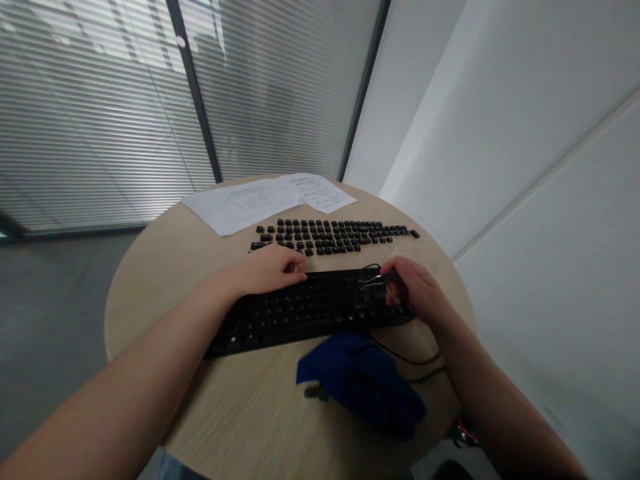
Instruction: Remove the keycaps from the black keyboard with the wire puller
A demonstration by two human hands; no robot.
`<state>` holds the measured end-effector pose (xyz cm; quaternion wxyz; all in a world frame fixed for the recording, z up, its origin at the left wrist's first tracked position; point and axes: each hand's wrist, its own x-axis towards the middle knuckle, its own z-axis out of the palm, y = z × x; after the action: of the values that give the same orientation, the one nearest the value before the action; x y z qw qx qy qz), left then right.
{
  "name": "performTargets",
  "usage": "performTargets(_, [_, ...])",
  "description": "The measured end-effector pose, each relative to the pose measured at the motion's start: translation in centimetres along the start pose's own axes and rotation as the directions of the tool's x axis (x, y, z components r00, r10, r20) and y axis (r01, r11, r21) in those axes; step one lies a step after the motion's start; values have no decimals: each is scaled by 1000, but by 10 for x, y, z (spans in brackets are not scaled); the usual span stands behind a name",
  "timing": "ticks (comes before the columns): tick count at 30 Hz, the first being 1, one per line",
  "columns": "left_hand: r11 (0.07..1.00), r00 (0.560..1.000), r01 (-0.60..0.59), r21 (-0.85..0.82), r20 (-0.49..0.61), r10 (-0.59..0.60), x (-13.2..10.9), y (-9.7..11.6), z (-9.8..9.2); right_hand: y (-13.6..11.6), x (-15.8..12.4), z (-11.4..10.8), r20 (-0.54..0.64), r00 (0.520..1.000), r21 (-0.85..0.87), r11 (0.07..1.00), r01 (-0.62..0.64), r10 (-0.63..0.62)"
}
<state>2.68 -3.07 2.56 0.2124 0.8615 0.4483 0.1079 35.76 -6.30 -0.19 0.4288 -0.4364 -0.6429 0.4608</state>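
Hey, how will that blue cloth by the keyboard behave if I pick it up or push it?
The blue cloth is probably floppy, since it lies crumpled in a loose heap. Pushed, it would likely bunch rather than roll, given its slumped, uneven outline.

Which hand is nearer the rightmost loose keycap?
Right. The right hand, over the right end of the keyboard, is just short of that keycap; the left hand is well off to its left.
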Motion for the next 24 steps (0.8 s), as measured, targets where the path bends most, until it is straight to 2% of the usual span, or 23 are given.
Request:
performTargets(3, [1000,1000,1,1,27,-1,3,-4,2,11,5,2,126,991,171,983,-60,39])
performTargets(6, [1000,1000,11,14,21,-12,5,-7,3,17,6,2,175,984,230,970,-75,34])
performTargets(10, [999,1000,19,31,-18,-18,5,-13,2,23,5,3,128,992,147,989,-15,-4])
performTargets(14, [999,999,37,14,4,-37,3,-18,1,28,4,7,49,998,49,998,43,-46])
performTargets(19, [996,995,63,-55,78,-59,2,-16,1,29,2,10,84,995,-29,998,54,-51])
performTargets(24, [995,994,55,-84,98,-47,1,-15,1,29,1,9,120,993,-34,999,12,-8])
